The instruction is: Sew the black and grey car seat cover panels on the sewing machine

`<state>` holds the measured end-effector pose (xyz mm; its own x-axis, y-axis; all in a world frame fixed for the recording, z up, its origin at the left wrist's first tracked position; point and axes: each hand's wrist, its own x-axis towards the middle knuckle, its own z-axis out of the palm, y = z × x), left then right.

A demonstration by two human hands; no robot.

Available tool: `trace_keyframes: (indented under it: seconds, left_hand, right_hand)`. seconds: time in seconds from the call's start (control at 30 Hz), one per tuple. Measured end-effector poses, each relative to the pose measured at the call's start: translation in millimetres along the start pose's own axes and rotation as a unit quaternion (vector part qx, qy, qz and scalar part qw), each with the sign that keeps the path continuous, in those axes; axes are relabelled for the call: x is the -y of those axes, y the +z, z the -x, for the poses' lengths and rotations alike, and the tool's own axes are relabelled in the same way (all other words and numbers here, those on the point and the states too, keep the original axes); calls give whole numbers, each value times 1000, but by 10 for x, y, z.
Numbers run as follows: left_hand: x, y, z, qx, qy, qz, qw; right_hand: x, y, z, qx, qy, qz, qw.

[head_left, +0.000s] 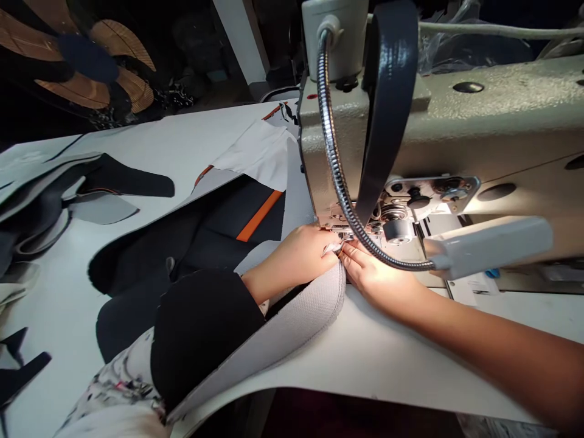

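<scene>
My left hand (301,255) rests on the fabric piece (314,304) right beside the needle area of a sewing machine (438,140). Its fingers are bent and partly hidden under the machine head; a small whitish scrap shows by them. The fabric is grey mesh on one face and black on the other, and a black part lies over my left forearm. From the other side my right hand (374,274) presses its fingers together on the fabric's edge, near the presser foot. The needle itself is hidden by the machine and a flexible metal lamp neck (331,134).
The lit lamp head (493,246) hangs just above my right forearm. Black panels with an orange stripe (259,216) spread to the left on the white table (182,131). A pile of cut pieces (45,188) lies farther left. A fan (89,58) stands behind.
</scene>
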<state>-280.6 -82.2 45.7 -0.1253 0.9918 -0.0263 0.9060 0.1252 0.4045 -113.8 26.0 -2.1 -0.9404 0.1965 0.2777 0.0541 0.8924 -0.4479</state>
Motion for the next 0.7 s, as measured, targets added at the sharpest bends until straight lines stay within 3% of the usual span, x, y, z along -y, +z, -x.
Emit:
trace_keyframes:
  seconds: [0.17,0.33,0.43,0.5,0.6,0.7]
  left_hand:
    - [28,38,-19,-2,9,-5,1000]
    - [-118,-61,217,22,41,-164,985]
    - [-283,-196,424,41,59,-295,953]
    - [-363,-243,483,57,64,-330,940]
    - [-361,-230,398,88,37,-264,960]
    - [-228,-219,235,51,-18,-57,997]
  right_hand:
    - [-20,-1,-43,-8,2,-40,999]
    - [-6,-93,15,-43,-130,26,990]
    - [71,-186,126,10,-190,80,978]
    - [162,-202,179,59,-229,124,964]
    - [366,-91,183,107,-243,175,948]
    - [605,133,159,106,-229,205,946]
